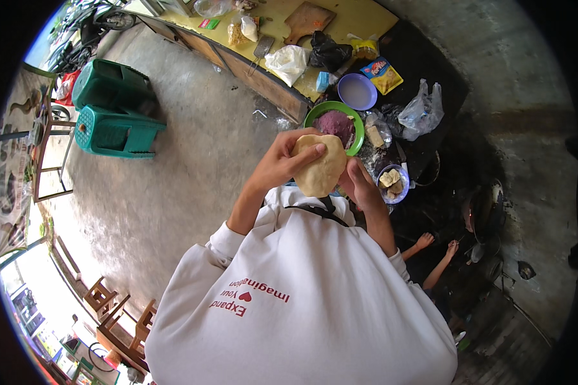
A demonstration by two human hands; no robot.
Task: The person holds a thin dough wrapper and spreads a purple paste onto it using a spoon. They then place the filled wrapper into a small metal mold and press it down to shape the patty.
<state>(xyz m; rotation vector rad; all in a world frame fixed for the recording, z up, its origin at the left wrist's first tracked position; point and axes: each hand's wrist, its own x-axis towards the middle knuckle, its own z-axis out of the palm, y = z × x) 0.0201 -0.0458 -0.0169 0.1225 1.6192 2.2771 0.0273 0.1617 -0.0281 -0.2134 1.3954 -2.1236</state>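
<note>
In front of my chest I hold a flat, pale round of dough (316, 174). My left hand (284, 156) is closed on its left side, thumb pressed across the top face and fingers behind. My right hand (363, 184) pinches the right edge; its fingertips are partly hidden by the dough. Just beyond the dough stands a green bowl (359, 140) of purple mash (334, 126). To the right, a small purple bowl (405, 188) holds several dough pieces (390, 179). A rolled piece of dough (374, 136) lies near the green bowl, beside plastic wrap.
A purple bowl of whitish liquid (358, 92), a yellow-blue packet (382, 76) and plastic bags (422, 110) crowd the dark table. A cutting board (308, 22) lies on the yellow counter. Another person's hands (425, 240) work near a pan at right. Green stools (119, 131) stand left.
</note>
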